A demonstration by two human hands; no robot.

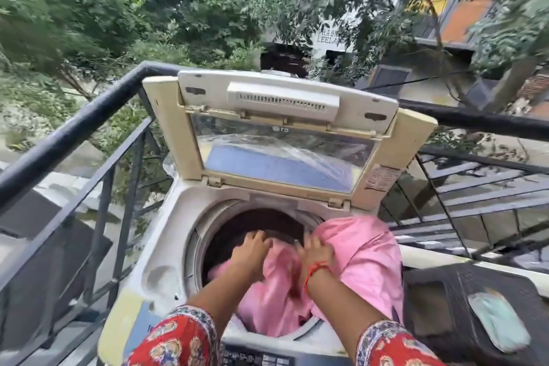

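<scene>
Balcony washer (166,235), crumpled pink cloth (365,258) draped over its rim

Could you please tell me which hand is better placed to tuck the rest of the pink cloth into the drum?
Probably the right hand: it touches the pink cloth bunched over the right rim of the drum; the left hand is farther, over its middle.

One cream top-loading washing machine (166,246), with one hinged lid of clear window and cream frame (194,140). One pink cloth garment (365,264). Two bare hands, a left hand (252,251) and a right hand (316,249). One red thread bracelet (319,267). Two red patterned sleeves (178,339). One black metal railing (89,116).
</scene>
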